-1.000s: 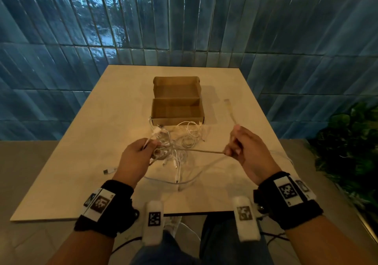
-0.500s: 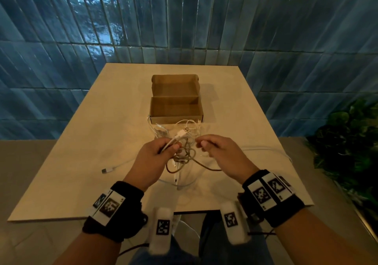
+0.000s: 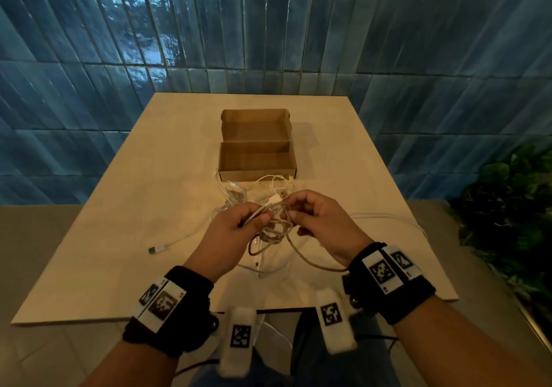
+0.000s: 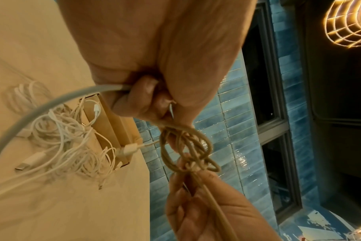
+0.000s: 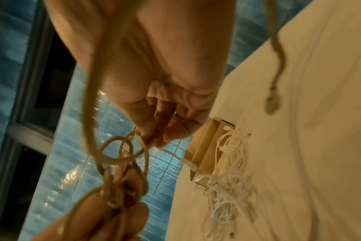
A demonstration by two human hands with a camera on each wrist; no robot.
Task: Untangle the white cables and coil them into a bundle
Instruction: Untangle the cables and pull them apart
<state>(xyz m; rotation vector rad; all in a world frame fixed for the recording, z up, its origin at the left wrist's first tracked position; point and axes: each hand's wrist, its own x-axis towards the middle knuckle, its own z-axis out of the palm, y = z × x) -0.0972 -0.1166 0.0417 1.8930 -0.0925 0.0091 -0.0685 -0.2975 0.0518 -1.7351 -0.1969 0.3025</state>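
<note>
Right now both hands work a braided cable knot (image 3: 276, 225) above the bench (image 3: 98, 231): left hand (image 3: 230, 234) grip pinches the loops, right hand (image 3: 321, 222) grip pinches a strand. Feed slack thru, don't yank. Beyond the knot, white cables (image 3: 257, 189) lie tangled against the cardboard box (image 3: 257, 174)

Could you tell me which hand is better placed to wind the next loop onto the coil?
Right, probably. The left hand grips the coiled loops and anchors them, while the right hand pinches the same cable beside them, with the slack trailing under its wrist, so it can likely feed on another turn.
</note>
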